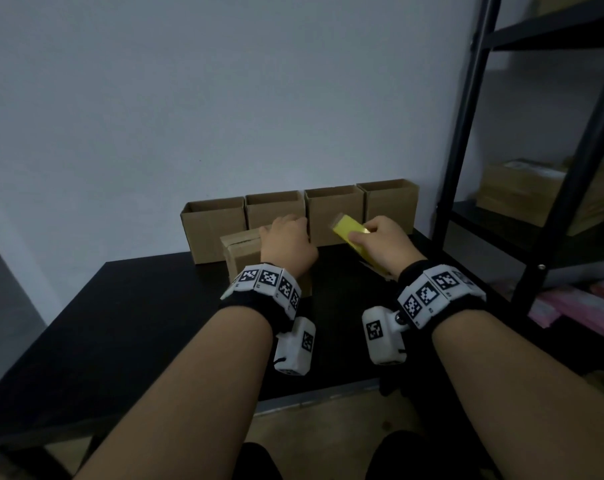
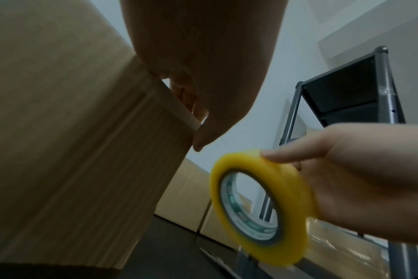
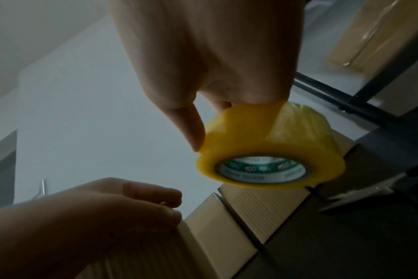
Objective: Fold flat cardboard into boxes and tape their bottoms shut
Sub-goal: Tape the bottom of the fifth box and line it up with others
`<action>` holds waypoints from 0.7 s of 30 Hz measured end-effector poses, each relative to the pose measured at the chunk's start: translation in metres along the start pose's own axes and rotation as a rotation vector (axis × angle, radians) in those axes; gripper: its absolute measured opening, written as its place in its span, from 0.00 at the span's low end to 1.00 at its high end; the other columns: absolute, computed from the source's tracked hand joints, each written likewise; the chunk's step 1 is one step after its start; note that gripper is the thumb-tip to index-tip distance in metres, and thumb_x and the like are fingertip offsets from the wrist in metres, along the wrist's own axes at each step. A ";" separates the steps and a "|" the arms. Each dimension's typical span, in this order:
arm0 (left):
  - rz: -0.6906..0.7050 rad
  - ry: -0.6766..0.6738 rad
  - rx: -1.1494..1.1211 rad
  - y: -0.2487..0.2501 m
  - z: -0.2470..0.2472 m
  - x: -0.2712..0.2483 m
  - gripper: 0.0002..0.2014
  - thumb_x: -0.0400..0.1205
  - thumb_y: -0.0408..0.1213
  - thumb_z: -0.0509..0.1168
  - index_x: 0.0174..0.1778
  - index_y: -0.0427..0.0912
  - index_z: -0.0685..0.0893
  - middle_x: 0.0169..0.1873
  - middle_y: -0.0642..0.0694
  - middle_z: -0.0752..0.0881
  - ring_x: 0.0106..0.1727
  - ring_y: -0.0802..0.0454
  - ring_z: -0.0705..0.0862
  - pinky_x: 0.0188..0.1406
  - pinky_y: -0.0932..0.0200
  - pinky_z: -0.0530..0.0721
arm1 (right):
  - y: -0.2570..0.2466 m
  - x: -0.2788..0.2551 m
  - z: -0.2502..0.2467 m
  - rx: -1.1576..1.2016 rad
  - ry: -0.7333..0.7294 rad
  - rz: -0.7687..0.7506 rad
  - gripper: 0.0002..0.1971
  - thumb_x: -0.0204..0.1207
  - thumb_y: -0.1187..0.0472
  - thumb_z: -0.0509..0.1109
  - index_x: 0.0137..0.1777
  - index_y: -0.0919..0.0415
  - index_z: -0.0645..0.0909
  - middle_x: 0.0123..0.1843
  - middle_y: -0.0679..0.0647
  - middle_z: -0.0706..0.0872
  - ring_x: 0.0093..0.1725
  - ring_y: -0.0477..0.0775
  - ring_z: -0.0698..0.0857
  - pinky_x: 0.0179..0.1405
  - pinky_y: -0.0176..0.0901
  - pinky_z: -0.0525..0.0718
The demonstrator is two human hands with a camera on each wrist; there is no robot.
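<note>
Left hand (image 1: 286, 242) grip curled over the top of the box (image 1: 241, 252) on the bench (image 1: 120, 323). Right hand (image 1: 383, 242) grip clamped on the tape roll (image 1: 349, 233), held clear of the box.

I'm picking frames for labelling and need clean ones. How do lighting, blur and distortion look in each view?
Head view: dim and underexposed, the black table swallows detail, the shelf frame bows with wide-angle distortion. Left wrist view: the left hand is a dark close mass, the tape roll slightly blurred. Right wrist view: the right hand is soft, yet the roll's core print shows.
</note>
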State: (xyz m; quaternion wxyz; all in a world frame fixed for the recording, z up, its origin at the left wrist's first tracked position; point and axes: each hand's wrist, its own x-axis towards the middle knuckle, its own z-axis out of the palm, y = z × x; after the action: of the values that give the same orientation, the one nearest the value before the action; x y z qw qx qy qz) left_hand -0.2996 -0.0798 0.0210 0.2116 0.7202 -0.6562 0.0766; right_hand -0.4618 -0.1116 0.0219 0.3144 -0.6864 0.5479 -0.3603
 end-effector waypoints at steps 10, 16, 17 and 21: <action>0.037 0.002 -0.031 -0.003 0.001 0.000 0.20 0.78 0.35 0.65 0.68 0.44 0.80 0.64 0.46 0.81 0.68 0.45 0.75 0.72 0.41 0.71 | 0.022 0.003 -0.008 -0.382 0.054 0.032 0.14 0.79 0.59 0.68 0.61 0.67 0.78 0.54 0.62 0.82 0.50 0.59 0.80 0.47 0.46 0.75; 0.066 0.037 -0.107 -0.005 0.003 -0.001 0.24 0.76 0.33 0.66 0.70 0.44 0.79 0.61 0.45 0.82 0.64 0.46 0.78 0.68 0.42 0.75 | 0.034 0.009 -0.001 -0.547 -0.051 0.143 0.12 0.79 0.58 0.68 0.57 0.66 0.79 0.55 0.62 0.83 0.56 0.62 0.83 0.51 0.48 0.79; 0.062 0.040 -0.121 -0.005 0.003 -0.001 0.26 0.75 0.34 0.67 0.71 0.44 0.78 0.63 0.45 0.81 0.64 0.46 0.78 0.69 0.42 0.75 | 0.035 0.009 -0.001 -0.561 -0.074 0.171 0.15 0.80 0.59 0.69 0.61 0.67 0.79 0.59 0.62 0.83 0.59 0.63 0.83 0.54 0.48 0.79; 0.011 0.022 -0.261 -0.005 -0.003 -0.001 0.29 0.76 0.32 0.65 0.76 0.43 0.73 0.73 0.43 0.72 0.71 0.45 0.74 0.73 0.46 0.73 | 0.033 0.011 -0.002 -0.620 -0.148 0.247 0.24 0.78 0.60 0.73 0.72 0.67 0.74 0.69 0.63 0.80 0.67 0.62 0.80 0.65 0.49 0.78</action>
State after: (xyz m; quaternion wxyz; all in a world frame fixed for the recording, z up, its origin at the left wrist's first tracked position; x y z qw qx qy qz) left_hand -0.2946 -0.0779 0.0225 0.3100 0.6823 -0.6621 -0.0004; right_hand -0.4794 -0.1290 -0.0030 0.1708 -0.7022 0.6860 -0.0849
